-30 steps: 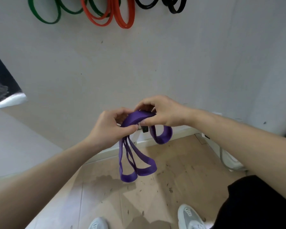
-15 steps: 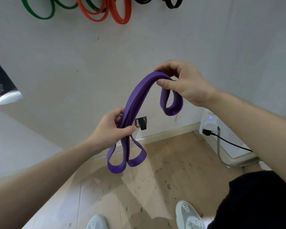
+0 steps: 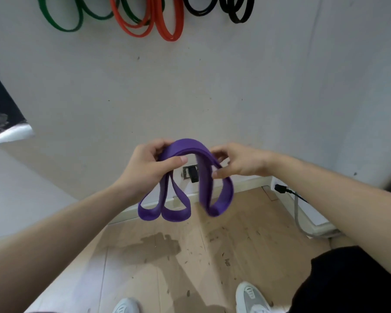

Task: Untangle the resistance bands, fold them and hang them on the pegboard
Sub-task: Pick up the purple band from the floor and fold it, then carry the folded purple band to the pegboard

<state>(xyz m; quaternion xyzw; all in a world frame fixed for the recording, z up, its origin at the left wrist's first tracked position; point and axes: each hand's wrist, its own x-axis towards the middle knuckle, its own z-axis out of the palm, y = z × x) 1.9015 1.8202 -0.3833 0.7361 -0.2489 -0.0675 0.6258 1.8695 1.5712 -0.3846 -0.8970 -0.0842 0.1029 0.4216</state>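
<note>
Left hand (image 3: 145, 170) grips purple band (image 3: 190, 145) arch; right hand (image 3: 237, 163) pinches other side; loops dangle above floor (image 3: 190, 256).

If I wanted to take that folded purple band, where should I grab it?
Probably the arched top of the purple band, pinched from above, between the left hand and right hand: the layers lie stacked there, while the loop ends dangle loose below.
</note>
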